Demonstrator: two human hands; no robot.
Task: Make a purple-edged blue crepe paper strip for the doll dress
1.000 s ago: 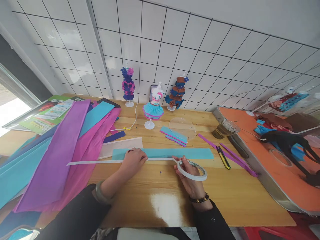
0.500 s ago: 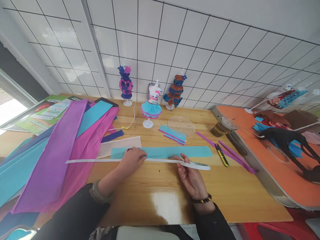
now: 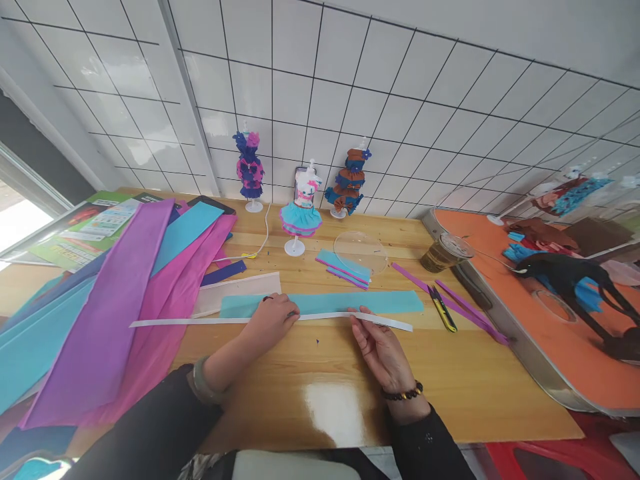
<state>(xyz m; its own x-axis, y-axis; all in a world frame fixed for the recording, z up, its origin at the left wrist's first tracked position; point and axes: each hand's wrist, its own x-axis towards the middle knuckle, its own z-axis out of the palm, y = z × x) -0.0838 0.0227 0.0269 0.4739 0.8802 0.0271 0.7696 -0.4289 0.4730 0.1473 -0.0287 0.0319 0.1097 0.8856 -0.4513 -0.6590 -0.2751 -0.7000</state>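
Note:
A long narrow white strip (image 3: 325, 315) runs across the table in front of me, along the near edge of a flat light-blue strip (image 3: 350, 302). My left hand (image 3: 273, 320) rests over the white strip near its middle, fingers bent and pressed down on it. Farther right, my right hand (image 3: 377, 343) pinches the same strip between thumb and fingers, palm turned partly up. The strip's right end sticks out past these fingers, off the tabletop. Yellow-and-black thread snips (image 3: 443, 309) lie to the right of my right hand.
Purple fabric (image 3: 100, 313) and other coloured pieces are heaped at left. Small dressed stands, including one in a blue skirt (image 3: 301, 217), line the tiled wall. A lidded cup (image 3: 445, 253) stands back right, beside an orange table (image 3: 525, 320).
My left hand has slid slightly right along the white strip. The strip's right end has shifted a little up and left, and the printed lettering by it no longer shows.

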